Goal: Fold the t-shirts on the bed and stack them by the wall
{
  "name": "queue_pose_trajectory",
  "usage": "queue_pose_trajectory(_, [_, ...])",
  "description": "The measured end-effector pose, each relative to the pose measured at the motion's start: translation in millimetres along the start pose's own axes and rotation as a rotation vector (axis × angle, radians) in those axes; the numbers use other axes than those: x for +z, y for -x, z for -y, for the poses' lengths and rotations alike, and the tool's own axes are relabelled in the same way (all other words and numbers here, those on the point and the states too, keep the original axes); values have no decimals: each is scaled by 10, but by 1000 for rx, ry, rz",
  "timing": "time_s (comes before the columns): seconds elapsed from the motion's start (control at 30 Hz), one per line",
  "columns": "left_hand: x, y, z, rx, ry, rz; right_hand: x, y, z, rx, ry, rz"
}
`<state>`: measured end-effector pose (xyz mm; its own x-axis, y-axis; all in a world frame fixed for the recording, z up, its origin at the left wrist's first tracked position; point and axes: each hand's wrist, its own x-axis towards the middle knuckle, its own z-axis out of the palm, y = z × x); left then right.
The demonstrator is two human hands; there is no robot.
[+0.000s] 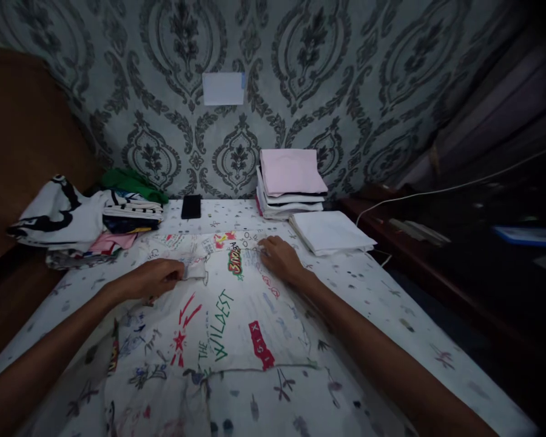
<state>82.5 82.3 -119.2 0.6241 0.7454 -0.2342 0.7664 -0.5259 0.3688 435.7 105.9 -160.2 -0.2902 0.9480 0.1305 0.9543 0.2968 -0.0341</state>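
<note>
A white garment with colourful lettering and drawings (222, 321) lies spread on the patterned white sheet (414, 340). At its upper left, my left hand (157, 278) is closed, its fingers pinching a fold of the cloth. My right hand (279, 258) rests on the garment's upper right edge, with its fingers bent and pressed on the fabric. The lower left part of the garment reaches towards the bottom of the view.
Piled clothes (86, 218) are at the left, beside a black phone (191, 207). Near the wall stands a folded stack with a pink top (293, 172), and a folded white cloth (332, 232) lies before it. A cable (437, 193) hangs at the right.
</note>
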Motion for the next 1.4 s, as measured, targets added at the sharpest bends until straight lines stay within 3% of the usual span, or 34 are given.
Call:
queue_pose_trajectory(0.1, [5,-134,-17,46,6,-7,-61,-31,20,-35,31,108])
queue_pose_trajectory(0.2, [17,-363,-73,89,19,-128,-134,-82,60,-11,107,151])
queue_pose_trajectory(0.37, [108,-913,19,84,-46,-405,-222,-84,49,42,155,94])
queue_pose_trajectory(0.47, [228,-1162,196,27,-71,-484,-207,-22,-43,25,162,73])
queue_pose_trajectory(0.57, [352,-1255,316,16,-115,-491,-131,23,-128,-29,91,102])
queue_pose_trajectory(0.67, [444,-1252,319,41,-162,-484,-27,-44,-52,-47,-81,10])
queue_pose_trajectory(0.77, [496,-1243,267,59,-210,-440,97,-260,272,-140,-299,-50])
queue_pose_trajectory(0.87, [520,-1249,234,54,-260,-356,237,-546,670,-235,-402,14])
queue_pose_trajectory(0.97, [525,-1246,229,38,-290,-293,365,-756,810,-157,-380,93])
queue_pose_trajectory(1.03, [518,-1233,230,41,-286,-270,426,-810,685,-54,-313,127])
queue_pose_trajectory(1.23, [471,-1185,226,52,-220,-232,488,-711,-17,189,-164,151])
queue_pose_trajectory(1.4, [455,-1158,156,27,-143,-227,543,-693,-52,222,-70,97])
